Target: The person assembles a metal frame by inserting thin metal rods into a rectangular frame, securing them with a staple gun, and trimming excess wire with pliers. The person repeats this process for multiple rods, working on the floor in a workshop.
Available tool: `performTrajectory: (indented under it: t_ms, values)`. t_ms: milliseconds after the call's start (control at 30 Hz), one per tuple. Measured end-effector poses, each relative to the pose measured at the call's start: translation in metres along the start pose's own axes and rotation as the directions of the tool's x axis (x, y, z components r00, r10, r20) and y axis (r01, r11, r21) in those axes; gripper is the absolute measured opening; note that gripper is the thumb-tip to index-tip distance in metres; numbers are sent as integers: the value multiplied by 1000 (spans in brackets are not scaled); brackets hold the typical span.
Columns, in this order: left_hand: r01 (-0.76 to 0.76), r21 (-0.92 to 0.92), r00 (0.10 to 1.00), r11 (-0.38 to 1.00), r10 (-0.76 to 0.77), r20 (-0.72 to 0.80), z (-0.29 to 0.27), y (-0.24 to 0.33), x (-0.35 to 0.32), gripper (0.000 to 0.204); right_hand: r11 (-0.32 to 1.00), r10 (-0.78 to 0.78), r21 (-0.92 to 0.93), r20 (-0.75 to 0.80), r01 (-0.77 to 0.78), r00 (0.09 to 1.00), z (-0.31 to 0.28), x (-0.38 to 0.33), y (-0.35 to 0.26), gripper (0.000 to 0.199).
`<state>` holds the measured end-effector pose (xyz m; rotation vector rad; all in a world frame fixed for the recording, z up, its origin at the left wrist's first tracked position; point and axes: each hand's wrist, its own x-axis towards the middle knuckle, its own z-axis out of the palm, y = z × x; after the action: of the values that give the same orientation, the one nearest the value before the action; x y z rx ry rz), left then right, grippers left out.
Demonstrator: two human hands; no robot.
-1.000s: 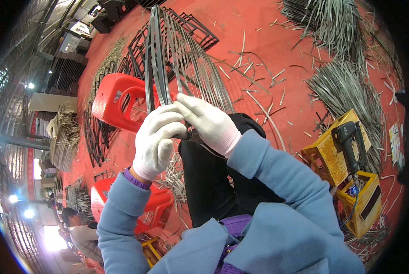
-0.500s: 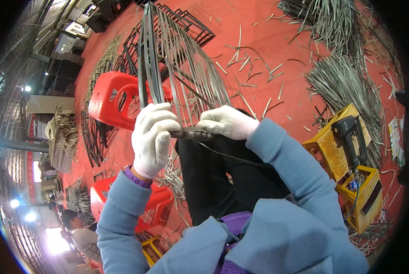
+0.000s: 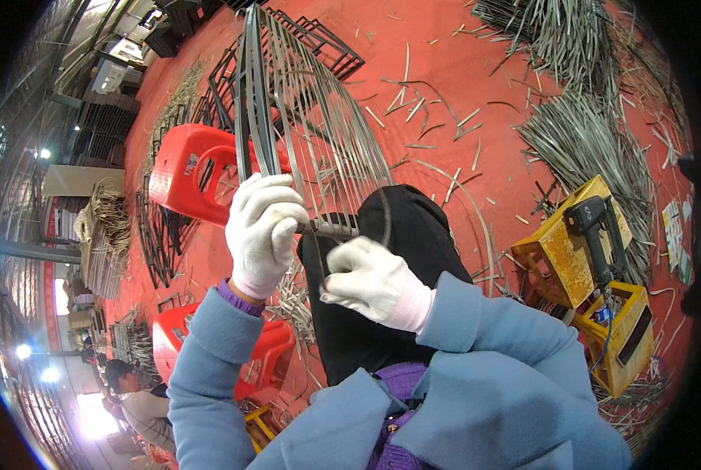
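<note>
Across my knees leans a dark metal frame [image 3: 258, 117] with many thin grey strips [image 3: 331, 125] running lengthwise along it. My left hand [image 3: 263, 235], in a white glove, is closed around the frame's near corner. Lower and to the right, over my lap, my right hand [image 3: 378, 286] is also gloved in white and partly smeared by motion. Its fingers are closed on a thin flat weaving strip [image 3: 475, 207], which loops out to the right over the floor. The near end bar [image 3: 336, 229] of the frame has strip wrapped round it and lies just beyond my right hand.
Red plastic stools [image 3: 180, 168] stand to the left. At the right are a yellow wooden stool [image 3: 565, 251] and a dark nail gun [image 3: 594, 235]. Bundles of grey strips [image 3: 585, 149] and loose scraps cover parts of the red floor. Another person [image 3: 139, 399] sits at the lower left.
My right hand has come away from the frame's end bar, down toward my lap, and the strip now arcs in a wide loop. My left hand keeps its place on the frame.
</note>
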<state>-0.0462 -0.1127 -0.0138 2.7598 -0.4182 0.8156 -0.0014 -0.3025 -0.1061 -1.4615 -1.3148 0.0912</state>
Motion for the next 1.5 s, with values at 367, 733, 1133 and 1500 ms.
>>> performTrajectory:
  t_ms: [367,733,1133,1500]
  values:
    - [-39,-10,999,999,39,-9,0,-5,-5,35,927,-269,-227,154,299,951,41,33,19,9]
    - [-21,-103,996,994,30,88,-12,2,18,41,971,-228,-64,9,228,974,32,19,1,9]
    - [-13,-141,998,990,22,65,-6,1,25,31,971,-238,-22,-92,237,967,17,22,-1,17]
    - [71,-224,992,972,-92,-86,-9,7,28,55,990,-73,76,-448,120,891,13,16,-7,24]
